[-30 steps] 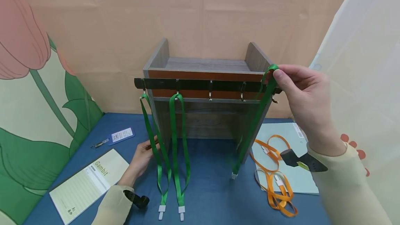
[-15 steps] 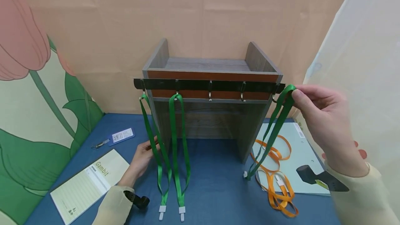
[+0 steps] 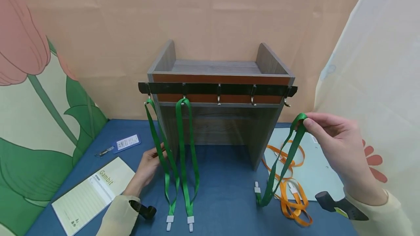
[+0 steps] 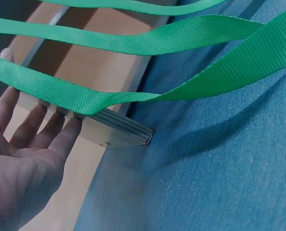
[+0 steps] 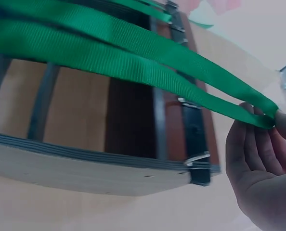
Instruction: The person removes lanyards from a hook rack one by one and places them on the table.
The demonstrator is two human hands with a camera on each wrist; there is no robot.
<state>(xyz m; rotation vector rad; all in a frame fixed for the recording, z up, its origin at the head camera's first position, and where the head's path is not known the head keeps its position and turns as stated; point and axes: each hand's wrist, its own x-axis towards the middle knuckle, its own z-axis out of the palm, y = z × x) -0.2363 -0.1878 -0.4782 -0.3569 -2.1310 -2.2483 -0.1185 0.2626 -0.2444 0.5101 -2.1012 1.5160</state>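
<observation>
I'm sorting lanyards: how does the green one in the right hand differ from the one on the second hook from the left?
The right hand pinches the held lanyard; the hung lanyard loops over a hook. The held lanyard slants, while the hung lanyard drops nearly straight. In the head view, the held lanyard's clip points up, the hung lanyard's down. Both are green with white clips.
</observation>
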